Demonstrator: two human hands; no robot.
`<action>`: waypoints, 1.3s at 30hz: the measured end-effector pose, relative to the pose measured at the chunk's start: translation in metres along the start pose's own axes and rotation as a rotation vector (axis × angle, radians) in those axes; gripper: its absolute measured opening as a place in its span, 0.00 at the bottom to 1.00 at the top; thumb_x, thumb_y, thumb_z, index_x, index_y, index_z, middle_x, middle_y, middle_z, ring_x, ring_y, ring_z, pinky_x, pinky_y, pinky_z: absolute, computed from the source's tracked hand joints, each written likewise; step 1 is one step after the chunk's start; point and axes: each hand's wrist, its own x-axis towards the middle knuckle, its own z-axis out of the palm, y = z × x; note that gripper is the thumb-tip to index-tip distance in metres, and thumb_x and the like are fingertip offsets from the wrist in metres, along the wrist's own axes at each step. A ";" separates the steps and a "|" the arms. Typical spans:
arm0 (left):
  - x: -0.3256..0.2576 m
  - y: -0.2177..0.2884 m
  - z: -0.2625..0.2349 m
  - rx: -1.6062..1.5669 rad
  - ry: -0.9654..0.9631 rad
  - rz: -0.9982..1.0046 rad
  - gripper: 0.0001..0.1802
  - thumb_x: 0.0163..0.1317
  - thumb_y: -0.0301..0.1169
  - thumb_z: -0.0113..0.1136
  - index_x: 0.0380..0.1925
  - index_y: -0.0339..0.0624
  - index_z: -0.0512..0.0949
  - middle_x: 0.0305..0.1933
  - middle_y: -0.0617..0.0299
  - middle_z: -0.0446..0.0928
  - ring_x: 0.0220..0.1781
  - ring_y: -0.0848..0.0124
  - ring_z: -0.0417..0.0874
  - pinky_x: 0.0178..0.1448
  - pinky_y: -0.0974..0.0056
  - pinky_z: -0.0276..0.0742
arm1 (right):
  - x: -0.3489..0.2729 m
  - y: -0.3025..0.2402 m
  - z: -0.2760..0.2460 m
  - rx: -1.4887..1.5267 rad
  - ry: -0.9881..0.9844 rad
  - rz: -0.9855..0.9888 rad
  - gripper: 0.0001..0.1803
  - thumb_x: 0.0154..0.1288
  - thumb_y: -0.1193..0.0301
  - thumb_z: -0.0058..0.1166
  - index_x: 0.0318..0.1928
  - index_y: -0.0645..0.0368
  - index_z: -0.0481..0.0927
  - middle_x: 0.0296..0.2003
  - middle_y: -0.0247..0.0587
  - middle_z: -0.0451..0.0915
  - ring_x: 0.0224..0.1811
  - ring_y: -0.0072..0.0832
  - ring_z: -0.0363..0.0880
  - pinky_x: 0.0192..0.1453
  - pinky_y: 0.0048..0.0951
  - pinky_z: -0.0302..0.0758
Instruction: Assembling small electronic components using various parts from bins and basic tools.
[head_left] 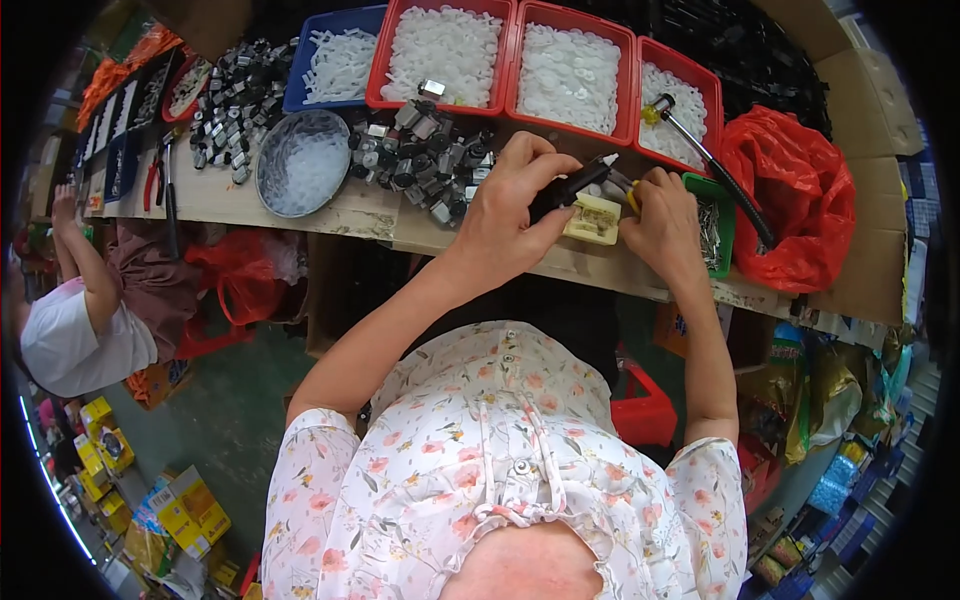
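Observation:
My left hand (pixel 513 208) is closed around a black elongated housing (pixel 572 188) with a small white tip, held tilted up to the right. My right hand (pixel 664 222) is closed on a small tool with a yellow handle (pixel 634 198), its grey metal end near the black housing. Fingers hide most of the tool, so its exact kind does not show. Just below and between the hands, a small pale-yellow tray (pixel 594 220) rests on the cardboard-covered bench. Left of my left hand lies a heap of small grey-and-black motors (pixel 415 155).
Red bins (pixel 634 75) of white plastic pieces and a blue bin (pixel 290 95) line the back. A mallet (pixel 715 170), green screw tray (pixel 722 235) and red plastic bag (pixel 790 200) lie right. A round metal bowl (pixel 268 165) stands left. Another person (pixel 85 320) sits far left.

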 end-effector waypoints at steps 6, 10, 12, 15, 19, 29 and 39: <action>-0.015 0.005 -0.004 -0.096 -0.080 -0.177 0.20 0.60 0.22 0.53 0.53 0.32 0.71 0.43 0.47 0.75 0.43 0.58 0.79 0.50 0.61 0.74 | -0.032 -0.008 -0.024 0.392 0.182 0.088 0.08 0.48 0.87 0.48 0.31 0.72 0.78 0.44 0.52 0.81 0.43 0.44 0.81 0.46 0.38 0.77; -0.021 0.005 0.004 0.015 -0.081 -0.082 0.21 0.59 0.22 0.51 0.54 0.31 0.70 0.43 0.44 0.75 0.42 0.53 0.79 0.49 0.60 0.74 | -0.044 -0.017 -0.019 0.530 0.208 0.051 0.18 0.48 0.91 0.41 0.39 0.73 0.81 0.54 0.49 0.80 0.53 0.39 0.82 0.56 0.33 0.76; -0.021 0.008 0.005 0.015 -0.108 -0.087 0.21 0.59 0.21 0.51 0.54 0.31 0.70 0.43 0.44 0.75 0.42 0.51 0.78 0.49 0.59 0.74 | -0.047 -0.018 -0.016 0.489 0.187 0.002 0.20 0.48 0.91 0.41 0.41 0.72 0.81 0.57 0.48 0.78 0.59 0.40 0.79 0.61 0.32 0.73; -0.022 0.008 0.008 0.026 -0.134 -0.080 0.21 0.58 0.21 0.51 0.54 0.31 0.70 0.44 0.44 0.75 0.43 0.49 0.78 0.49 0.58 0.74 | -0.049 -0.023 -0.016 0.500 0.165 -0.006 0.21 0.48 0.90 0.41 0.42 0.70 0.82 0.57 0.48 0.78 0.62 0.42 0.76 0.65 0.34 0.69; -0.024 0.005 0.009 0.047 -0.120 -0.059 0.22 0.58 0.20 0.52 0.54 0.31 0.71 0.44 0.44 0.76 0.44 0.49 0.79 0.49 0.58 0.74 | -0.049 -0.025 -0.015 0.443 0.116 -0.033 0.18 0.48 0.87 0.45 0.41 0.67 0.78 0.57 0.47 0.77 0.61 0.45 0.74 0.67 0.47 0.62; -0.029 -0.002 0.007 0.020 -0.037 -0.025 0.16 0.70 0.35 0.59 0.48 0.33 0.76 0.37 0.48 0.76 0.38 0.49 0.79 0.42 0.54 0.74 | -0.046 -0.035 -0.013 0.371 0.144 -0.172 0.14 0.45 0.88 0.47 0.36 0.68 0.73 0.49 0.53 0.75 0.49 0.50 0.76 0.56 0.42 0.71; -0.035 0.008 -0.017 -0.556 -0.338 -0.341 0.16 0.72 0.35 0.58 0.39 0.28 0.80 0.26 0.61 0.76 0.25 0.75 0.73 0.31 0.69 0.69 | -0.056 -0.043 -0.013 0.440 0.148 -0.251 0.13 0.41 0.90 0.53 0.30 0.68 0.69 0.38 0.52 0.75 0.37 0.50 0.76 0.42 0.39 0.74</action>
